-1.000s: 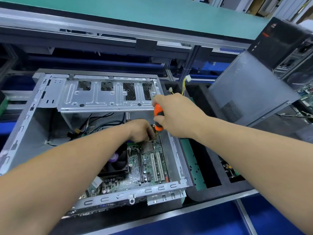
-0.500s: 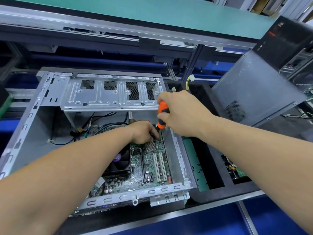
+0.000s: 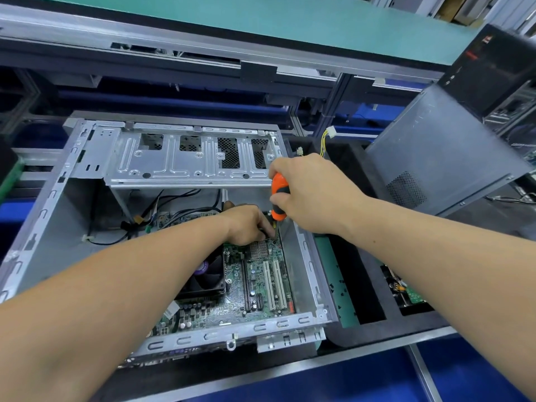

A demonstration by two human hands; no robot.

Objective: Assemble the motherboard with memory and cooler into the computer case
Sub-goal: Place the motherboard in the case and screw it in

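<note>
Two hands work inside the open computer case (image 3: 49, 216) in the head view, and everything here is placed against the motherboard (image 3: 255, 288), which already lies flat on the case floor. The cooler (image 3: 207, 275) sits on the board's left half with its fan up; the memory cannot be made out. At the board's far right corner, the right hand (image 3: 311, 192) wraps its fingers round the orange-and-black screwdriver (image 3: 279, 200), held nearly upright with the tip down at the board. The left hand (image 3: 246, 224) rests at that same corner, fingers curled down at the tip; whether they pinch a screw or only steady the shaft cannot be told. Beyond the board's far edge, loose cables (image 3: 139, 216) lie under the drive cage (image 3: 191, 158).

Judging from this, the step in hand is screwing the board down at that corner. Next, the tip must stay seated and square while turning, so it does not slip onto the nearby heatsink (image 3: 258, 248).
</note>
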